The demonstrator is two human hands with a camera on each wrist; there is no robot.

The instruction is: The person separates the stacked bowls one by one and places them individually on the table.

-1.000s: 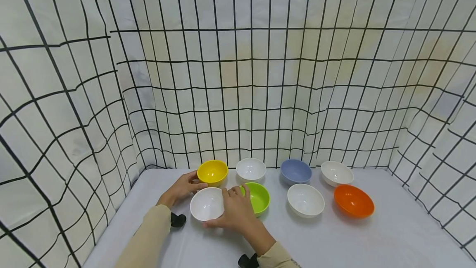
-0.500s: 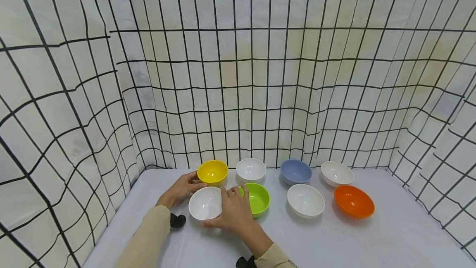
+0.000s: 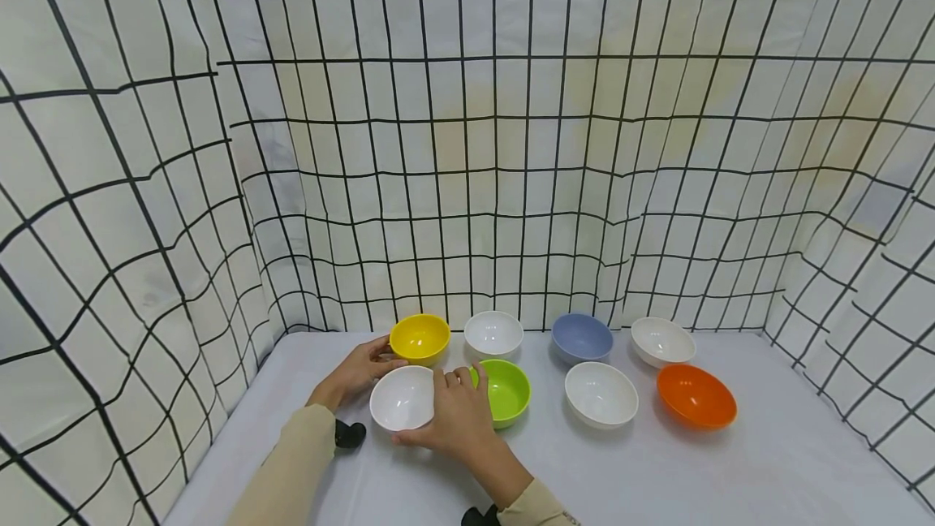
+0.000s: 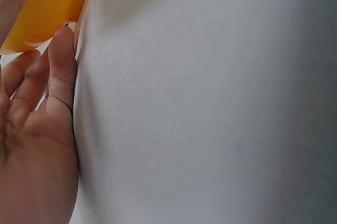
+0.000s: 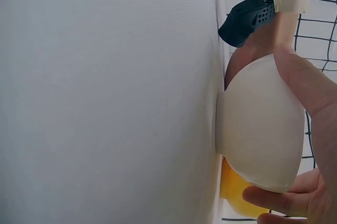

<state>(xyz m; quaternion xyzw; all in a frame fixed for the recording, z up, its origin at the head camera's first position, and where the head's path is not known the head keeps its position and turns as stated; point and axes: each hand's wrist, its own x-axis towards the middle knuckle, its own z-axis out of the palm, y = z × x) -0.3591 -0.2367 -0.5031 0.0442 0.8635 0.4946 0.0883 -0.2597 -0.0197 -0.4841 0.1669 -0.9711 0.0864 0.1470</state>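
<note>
In the head view my right hand (image 3: 462,412) spans the right side of a white bowl (image 3: 402,399), thumb at the near side and fingers at the far side. The right wrist view shows this white bowl (image 5: 260,124) upright, its foot at the tablecloth. My left hand (image 3: 358,372) lies with its edge along the cloth, relaxed fingers against the left side of a yellow bowl (image 3: 420,338). Its thumb reaches between the yellow and white bowls. In the left wrist view, fingertips (image 4: 63,40) meet the yellow bowl (image 4: 50,11) low down. A green bowl (image 3: 506,393) is partly hidden behind my right hand.
Along the back stand a white bowl (image 3: 493,336), a blue bowl (image 3: 582,338) and another white bowl (image 3: 661,342). Nearer are a white bowl (image 3: 601,394) and an orange bowl (image 3: 696,396). White walls with a black grid (image 3: 511,185) enclose the white-clothed table (image 3: 657,477).
The right hand and the white bowl it grips have shifted slightly left and away from me. The yellow bowl sits a touch further right. The left hand has hardly moved.
</note>
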